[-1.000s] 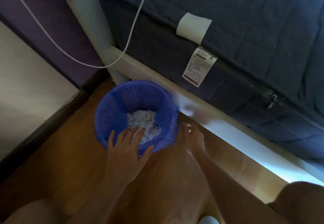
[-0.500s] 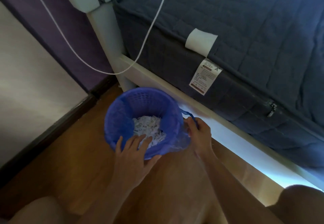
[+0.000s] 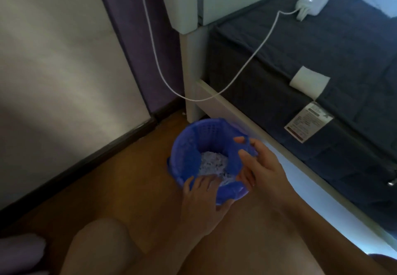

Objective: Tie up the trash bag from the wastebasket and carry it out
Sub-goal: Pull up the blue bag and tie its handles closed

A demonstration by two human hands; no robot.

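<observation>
Beside bed | wastebasket (image 3: pixel 194 143) blue-lined (paper scraps inside) | right hand (image 3: pixel 261 167) pinching trash bag (image 3: pixel 247 145) | left hand (image 3: pixel 202 201) spread on rim

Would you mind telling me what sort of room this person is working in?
Most likely a bedroom: a dark blue mattress lies on a pale bed frame, a white charger with its cable rests on the mattress, and a small blue wastebasket stands on the wooden floor beside the bed.

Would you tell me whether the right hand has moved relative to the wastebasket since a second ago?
Yes: the right hand has come from beside the wastebasket up over its right rim, pinching the bag's edge.
</observation>
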